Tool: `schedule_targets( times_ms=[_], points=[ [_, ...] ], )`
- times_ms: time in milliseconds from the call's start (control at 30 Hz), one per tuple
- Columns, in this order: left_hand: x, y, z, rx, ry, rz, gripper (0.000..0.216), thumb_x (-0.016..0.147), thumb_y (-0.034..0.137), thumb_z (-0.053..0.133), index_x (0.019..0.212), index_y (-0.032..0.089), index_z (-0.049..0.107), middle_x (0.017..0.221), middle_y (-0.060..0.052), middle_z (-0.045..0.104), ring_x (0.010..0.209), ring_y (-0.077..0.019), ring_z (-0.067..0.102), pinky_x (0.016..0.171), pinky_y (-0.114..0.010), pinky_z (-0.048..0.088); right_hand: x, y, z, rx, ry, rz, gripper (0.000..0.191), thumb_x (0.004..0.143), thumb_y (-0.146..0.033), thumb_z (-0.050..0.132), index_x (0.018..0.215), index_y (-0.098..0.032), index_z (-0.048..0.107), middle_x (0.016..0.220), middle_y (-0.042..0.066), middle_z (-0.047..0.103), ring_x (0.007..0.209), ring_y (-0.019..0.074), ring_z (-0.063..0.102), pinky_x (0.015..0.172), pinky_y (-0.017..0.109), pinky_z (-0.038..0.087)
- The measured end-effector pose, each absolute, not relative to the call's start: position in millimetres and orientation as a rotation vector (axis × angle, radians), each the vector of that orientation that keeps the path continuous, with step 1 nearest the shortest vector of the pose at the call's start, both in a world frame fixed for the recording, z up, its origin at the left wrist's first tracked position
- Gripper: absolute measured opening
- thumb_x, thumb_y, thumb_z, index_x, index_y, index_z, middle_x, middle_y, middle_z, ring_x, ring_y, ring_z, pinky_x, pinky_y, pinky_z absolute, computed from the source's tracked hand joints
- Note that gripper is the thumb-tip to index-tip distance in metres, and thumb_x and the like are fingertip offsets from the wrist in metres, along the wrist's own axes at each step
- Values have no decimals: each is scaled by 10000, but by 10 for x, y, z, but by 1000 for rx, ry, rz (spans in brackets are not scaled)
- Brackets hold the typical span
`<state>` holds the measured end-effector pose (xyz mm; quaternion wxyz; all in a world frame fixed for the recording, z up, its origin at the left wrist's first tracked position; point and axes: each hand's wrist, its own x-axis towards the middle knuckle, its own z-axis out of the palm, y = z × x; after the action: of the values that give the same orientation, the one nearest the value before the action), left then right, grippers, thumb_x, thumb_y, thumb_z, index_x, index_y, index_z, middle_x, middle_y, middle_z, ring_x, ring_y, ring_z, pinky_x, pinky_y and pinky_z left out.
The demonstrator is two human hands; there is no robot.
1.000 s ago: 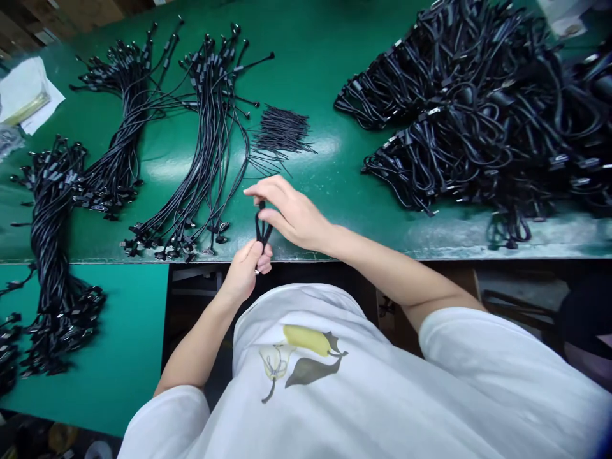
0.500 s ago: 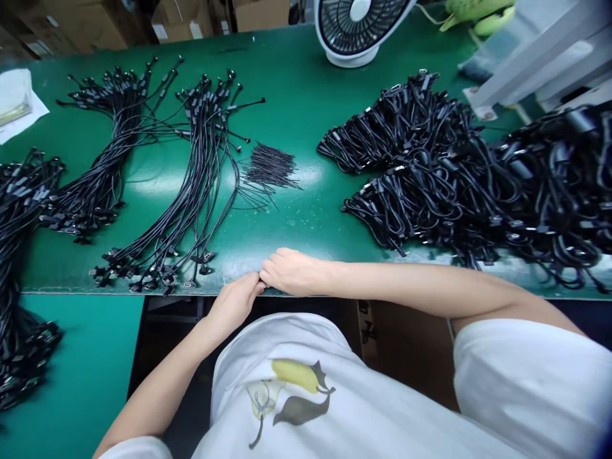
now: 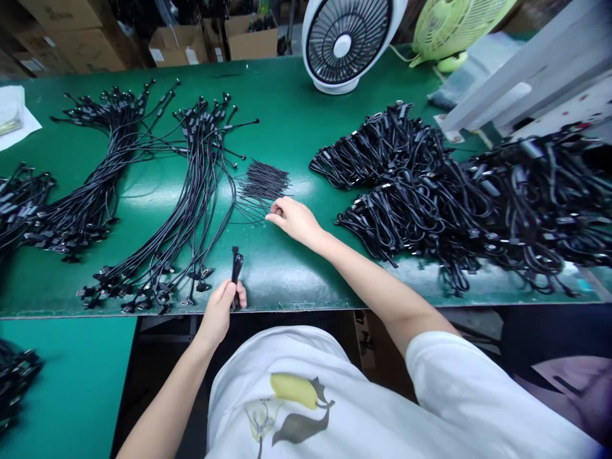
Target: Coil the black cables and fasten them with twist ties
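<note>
My left hand (image 3: 220,310) is closed around a folded black cable (image 3: 236,271) that stands up from the fist at the near edge of the green table (image 3: 296,134). My right hand (image 3: 294,218) reaches forward over the table, its fingertips at the near edge of a small pile of thin black twist ties (image 3: 262,182); the fingers are curled together in a pinch and I cannot make out whether a tie is between them.
Straight black cables lie in fanned bunches (image 3: 191,191) at left, with further bunches (image 3: 90,185) beyond. A big heap of coiled black cables (image 3: 459,185) fills the right side. A white fan (image 3: 347,41) and a green fan (image 3: 452,29) stand at the back.
Both hands were together at the table edge folding the cable. Now the right hand has let go and moved forward to the twist ties; the left hand alone keeps the cable.
</note>
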<state>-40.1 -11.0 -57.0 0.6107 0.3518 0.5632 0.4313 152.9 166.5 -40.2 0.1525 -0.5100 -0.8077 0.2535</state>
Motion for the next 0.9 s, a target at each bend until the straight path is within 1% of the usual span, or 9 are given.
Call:
schedule_targets(
  times_ms=[200, 333, 400, 467, 567, 633, 767, 833, 900],
  points=[
    [-341, -85, -492, 610, 1147, 1180, 376, 792, 487, 717, 760, 143, 569, 582, 57, 386, 507, -63, 350, 521, -230, 305, 1406, 1936, -565, -1750, -2315, 607, 175, 879, -199, 497, 923, -120, 646, 1032, 165, 675, 957, 240, 602, 818, 317, 431],
    [-296, -87, -429, 569, 1093, 1215, 388, 793, 445, 732, 1004, 134, 641, 581, 68, 374, 503, -60, 333, 516, -220, 299, 1486, 1590, -460, -1713, -2292, 598, 171, 897, -222, 459, 942, -141, 603, 990, 125, 669, 891, 203, 597, 783, 300, 426],
    [-246, -77, -395, 559, 1031, 1177, 505, 813, 416, 721, 1226, 165, 575, 584, 76, 389, 498, -64, 333, 516, -215, 299, 1509, 1300, -426, -1548, -2223, 823, 151, 898, -272, 476, 915, -158, 574, 875, 69, 650, 775, 162, 578, 728, 284, 428],
    [-190, -59, -371, 551, 959, 1123, 616, 826, 399, 714, 1356, 200, 474, 583, 85, 394, 489, -64, 329, 513, -208, 296, 1494, 1002, -422, -1262, -2046, 1274, 172, 868, -337, 528, 907, -170, 538, 773, 9, 599, 656, 123, 539, 647, 260, 429],
    [-135, -48, -376, 540, 875, 1080, 600, 818, 405, 722, 1330, 196, 486, 593, 85, 392, 493, -61, 328, 513, -202, 303, 1432, 655, -455, -906, -1711, 1813, 272, 819, -396, 586, 954, -172, 512, 760, -23, 564, 595, 94, 511, 578, 237, 438],
    [-127, -63, -410, 564, 874, 1090, 517, 818, 421, 716, 1241, 172, 554, 598, 78, 389, 502, -64, 330, 514, -206, 316, 1398, 527, -485, -867, -1655, 1868, 261, 822, -372, 585, 970, -163, 535, 776, -18, 572, 622, 92, 519, 602, 235, 453],
    [-165, -109, -526, 858, 1147, 1176, 368, 895, 398, 604, 1181, 167, 623, 618, 50, 460, 534, -87, 400, 558, -226, 383, 1368, 413, -494, -1027, -2050, 1396, 122, 846, -192, 527, 929, -151, 607, 784, -1, 593, 689, 101, 528, 668, 231, 433],
    [-195, -121, -571, 1077, 1359, 1190, 354, 924, 364, 543, 1213, 179, 631, 695, 6, 580, 629, -125, 527, 654, -257, 462, 1354, 370, -452, -1023, -2361, 879, 128, 876, -144, 499, 885, -143, 626, 814, 33, 610, 729, 122, 537, 681, 248, 415],
    [-224, -125, -578, 1255, 1492, 1171, 369, 927, 335, 513, 1242, 184, 631, 953, -77, 701, 908, -202, 642, 864, -338, 506, 1340, 338, -380, -865, -2574, 252, 180, 921, -136, 467, 858, -138, 635, 793, 51, 606, 720, 145, 530, 665, 278, 391]
  ],
)
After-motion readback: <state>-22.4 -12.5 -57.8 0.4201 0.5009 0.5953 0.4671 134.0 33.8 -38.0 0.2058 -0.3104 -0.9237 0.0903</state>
